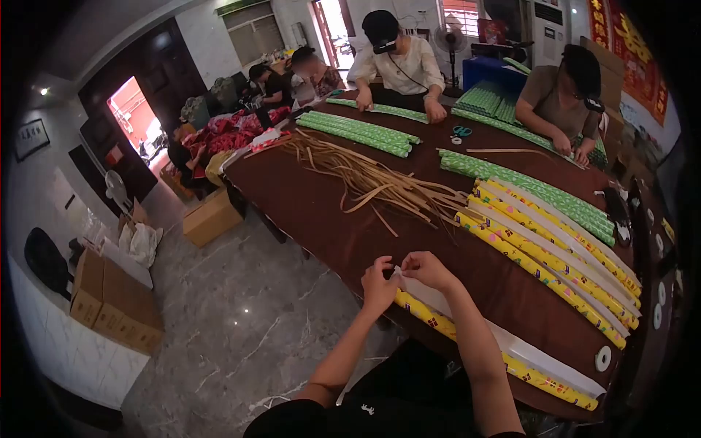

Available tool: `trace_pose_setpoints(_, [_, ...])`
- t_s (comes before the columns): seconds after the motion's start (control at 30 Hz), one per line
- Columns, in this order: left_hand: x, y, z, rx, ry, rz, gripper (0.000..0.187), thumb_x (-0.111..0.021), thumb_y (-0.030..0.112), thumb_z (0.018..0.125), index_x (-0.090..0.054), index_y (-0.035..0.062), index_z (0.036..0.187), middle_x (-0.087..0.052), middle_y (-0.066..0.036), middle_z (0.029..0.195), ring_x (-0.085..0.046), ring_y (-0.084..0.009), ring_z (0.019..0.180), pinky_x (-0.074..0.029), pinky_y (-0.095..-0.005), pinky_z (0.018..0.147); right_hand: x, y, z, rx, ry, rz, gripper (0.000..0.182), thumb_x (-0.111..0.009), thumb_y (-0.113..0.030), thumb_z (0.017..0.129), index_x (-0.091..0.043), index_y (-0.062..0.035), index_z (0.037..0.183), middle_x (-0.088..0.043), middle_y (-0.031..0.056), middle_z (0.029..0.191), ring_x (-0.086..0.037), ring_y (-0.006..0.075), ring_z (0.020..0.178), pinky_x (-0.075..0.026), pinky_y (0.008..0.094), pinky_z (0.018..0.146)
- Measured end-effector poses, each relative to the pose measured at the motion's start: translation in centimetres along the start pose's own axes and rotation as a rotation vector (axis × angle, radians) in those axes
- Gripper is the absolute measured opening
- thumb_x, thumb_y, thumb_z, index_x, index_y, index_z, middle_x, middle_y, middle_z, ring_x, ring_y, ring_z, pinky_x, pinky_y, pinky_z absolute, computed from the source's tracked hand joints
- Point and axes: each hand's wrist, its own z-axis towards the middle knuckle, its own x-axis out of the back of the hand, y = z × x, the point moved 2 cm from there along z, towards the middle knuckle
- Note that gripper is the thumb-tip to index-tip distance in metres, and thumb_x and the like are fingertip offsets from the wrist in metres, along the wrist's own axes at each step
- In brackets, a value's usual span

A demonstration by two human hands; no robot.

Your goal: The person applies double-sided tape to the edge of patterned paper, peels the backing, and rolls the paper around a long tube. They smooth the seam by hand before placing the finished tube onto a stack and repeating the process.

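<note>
A yellow patterned paper roll (537, 374) with a white flap lies along the table's near edge, passing beneath my right forearm. At its left end my left hand (378, 286) has its fingers bent around the end of the roll. Close beside it, my right hand (427, 271) pinches the white edge of the paper. The fingertips of both hands nearly meet there; small details between them are too small to make out. A white tape roll (602, 358) lies near the right end of the roll.
Several yellow rolls (540, 255), green rolls (526, 190) and tan strips (372, 175) cover parts of the brown table (321, 233). Teal scissors (462, 131) lie farther back. Two people work across the table; others sit at the back left. A cardboard box (212, 217) stands on the floor.
</note>
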Motion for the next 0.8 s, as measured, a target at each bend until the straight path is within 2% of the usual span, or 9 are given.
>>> trace_pose_setpoints(0.03, [0.1, -0.3, 0.5, -0.015, -0.01, 0.007, 0.045, -0.068, 0.01, 0.079, -0.053, 0.0076, 0.121, -0.065, -0.009, 0.101, -0.058, -0.0267, 0.104, -0.041, -0.0391, 0.095, -0.1, -0.1, 0.1, -0.006, -0.015, -0.006, 0.011, -0.071, -0.003, 0.079, -0.065, 0.0012, 0.087, -0.067, 0.0085, 0.078, -0.062, 0.0138, 0.072, -0.05, 0.0291, 0.067])
trace_pose_setpoints(0.1, [-0.2, -1.3, 1.3, 0.197, -0.194, -0.383, 0.046, -0.066, 0.005, 0.081, -0.051, 0.0064, 0.124, -0.067, -0.008, 0.096, -0.061, -0.0174, 0.094, -0.046, -0.031, 0.086, -0.1, -0.5, 0.1, 0.025, -0.009, 0.016, 0.012, -0.072, -0.004, 0.079, -0.066, 0.0004, 0.088, -0.067, 0.0092, 0.078, -0.063, 0.0145, 0.072, -0.05, 0.0296, 0.066])
trace_pose_setpoints(0.13, [0.0, -1.4, 1.4, 0.196, -0.205, -0.378, 0.046, -0.066, 0.005, 0.081, -0.051, 0.0064, 0.124, -0.067, -0.008, 0.096, -0.061, -0.0174, 0.094, -0.046, -0.031, 0.086, -0.3, -0.7, -0.1, 0.046, -0.02, 0.031, 0.013, -0.072, -0.006, 0.079, -0.067, -0.0004, 0.089, -0.068, 0.0098, 0.079, -0.063, 0.0153, 0.071, -0.05, 0.03, 0.066])
trace_pose_setpoints(0.17, [0.1, -1.7, 1.6, 0.198, -0.223, -0.469, 0.044, -0.066, 0.004, 0.082, -0.052, 0.0074, 0.124, -0.067, -0.007, 0.091, -0.062, -0.0154, 0.088, -0.048, -0.0299, 0.079, -0.3, -0.7, -0.2, 0.037, -0.013, 0.037, 0.013, -0.072, -0.006, 0.079, -0.067, -0.0004, 0.089, -0.068, 0.0098, 0.079, -0.063, 0.0153, 0.071, -0.05, 0.03, 0.066])
trace_pose_setpoints(0.23, [0.4, -1.3, 1.8, 0.277, -0.255, -0.577, 0.045, -0.065, -0.003, 0.083, -0.052, 0.0081, 0.124, -0.066, -0.006, 0.086, -0.061, -0.0104, 0.08, -0.048, -0.0247, 0.072, -0.2, -2.3, -0.6, 0.07, -0.016, -0.187, 0.01, -0.072, -0.005, 0.079, -0.067, -0.003, 0.087, -0.066, 0.0058, 0.08, -0.063, 0.0132, 0.073, -0.049, 0.0285, 0.067])
trace_pose_setpoints(0.3, [0.7, -1.0, 1.9, 0.352, -0.242, -0.641, 0.048, -0.066, -0.003, 0.081, -0.051, 0.007, 0.125, -0.068, -0.007, 0.088, -0.062, -0.0123, 0.08, -0.049, -0.026, 0.072, -0.4, -2.7, -1.0, 0.293, 0.12, -0.337, 0.013, -0.075, -0.011, 0.077, -0.068, -0.0058, 0.086, -0.064, 0.0074, 0.079, -0.063, 0.0214, 0.076, -0.049, 0.0337, 0.069])
trace_pose_setpoints(0.37, [1.2, -0.4, 2.1, 0.387, -0.25, -0.63, 0.051, -0.065, -0.005, 0.08, -0.05, 0.0057, 0.127, -0.069, -0.009, 0.09, -0.063, -0.0135, 0.082, -0.049, -0.027, 0.074, -0.7, -4.0, -1.6, 0.376, 0.219, -0.578, 0.014, -0.076, -0.014, 0.074, -0.069, -0.0073, 0.084, -0.061, 0.009, 0.078, -0.059, 0.0284, 0.081, -0.049, 0.0384, 0.072])
trace_pose_setpoints(0.53, [1.8, -0.6, 2.5, 0.408, -0.311, -0.691, 0.059, -0.062, -0.007, 0.081, -0.045, 0.0034, 0.136, -0.069, -0.012, 0.097, -0.063, -0.0151, 0.092, -0.047, -0.0266, 0.085, -0.8, -4.4, -1.8, 0.471, 0.228, -0.739, 0.011, -0.074, -0.015, 0.072, -0.071, -0.0071, 0.079, -0.062, 0.0062, 0.078, -0.058, 0.0255, 0.083, -0.049, 0.0393, 0.074])
trace_pose_setpoints(0.8, [1.7, -0.5, 1.9, 0.383, -0.281, -0.718, 0.061, -0.061, -0.01, 0.082, -0.043, 0.0052, 0.138, -0.067, -0.012, 0.099, -0.064, -0.0155, 0.094, -0.049, -0.0257, 0.086, -1.5, -4.0, -1.8, 0.511, 0.269, -0.786, 0.008, -0.072, -0.014, 0.07, -0.071, -0.0079, 0.075, -0.062, 0.0049, 0.076, -0.058, 0.0235, 0.082, -0.047, 0.0366, 0.072])
